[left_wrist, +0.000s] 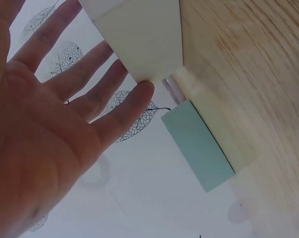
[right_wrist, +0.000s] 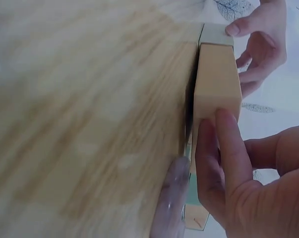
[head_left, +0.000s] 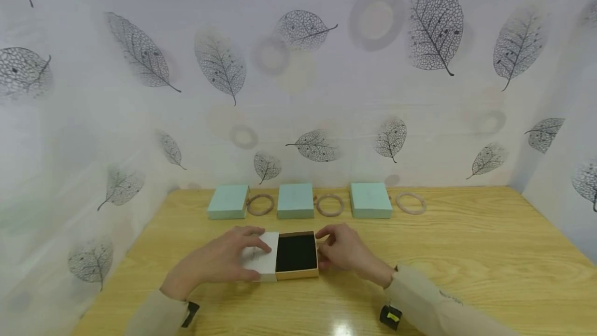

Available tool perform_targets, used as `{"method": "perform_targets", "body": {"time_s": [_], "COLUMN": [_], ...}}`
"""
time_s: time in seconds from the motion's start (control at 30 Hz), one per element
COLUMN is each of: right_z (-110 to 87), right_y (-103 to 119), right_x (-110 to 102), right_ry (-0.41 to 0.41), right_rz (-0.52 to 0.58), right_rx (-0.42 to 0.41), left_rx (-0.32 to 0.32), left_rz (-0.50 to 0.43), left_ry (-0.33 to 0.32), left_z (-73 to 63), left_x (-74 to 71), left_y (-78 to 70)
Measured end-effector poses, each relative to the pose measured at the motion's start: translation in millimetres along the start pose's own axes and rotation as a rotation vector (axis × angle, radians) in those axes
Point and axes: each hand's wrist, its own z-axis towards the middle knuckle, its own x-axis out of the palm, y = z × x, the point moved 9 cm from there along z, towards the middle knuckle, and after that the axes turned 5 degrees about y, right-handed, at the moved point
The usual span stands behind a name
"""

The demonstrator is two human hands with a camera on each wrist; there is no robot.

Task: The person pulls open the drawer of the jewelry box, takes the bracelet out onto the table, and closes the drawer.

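A slide-out box lies on the table in the head view, its pale sleeve (head_left: pixel 267 263) on the left and its tan drawer (head_left: pixel 297 275) drawn out to the right. Black lining (head_left: pixel 296 253) fills the drawer. My left hand (head_left: pixel 219 255) grips the sleeve across its width, thumb on the near side and fingers over the top and far side. At the drawer's right end is my right hand (head_left: pixel 342 248), fingers bent. In the right wrist view its fingertips (right_wrist: pixel 225 117) meet together against the end face; whatever lies between them is hidden.
Three mint boxes (head_left: pixel 228 202) stand in a row along the back of the wooden table (head_left: pixel 466 274). A round bangle (head_left: pixel 329 205) lies to the right of each. Behind them hangs a leaf-print cloth (head_left: pixel 308 92), which also covers both sides.
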Motion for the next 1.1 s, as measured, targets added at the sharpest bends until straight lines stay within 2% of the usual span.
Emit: {"method": "perform_targets", "body": {"time_s": [0.43,0.93,1.1], "right_z": [-4.6,-3.9,-2.4], "right_y": [-0.5,2.4,2.6], "right_x": [9.8,15.8,17.5], "right_ry": [0.035,0.039,0.038], "right_rz": [0.163,0.225,0.21], "right_rx": [0.013,0.001,0.006], "left_rx": [0.005,-0.003,0.0], "left_rz": [0.011,0.015,0.01], "left_ry": [-0.008,0.002,0.008], "left_z": [1.4,1.9,2.4], "left_x": [0.8,-0.6,-0.1], "left_y": [0.4,-1.3,-1.8]}}
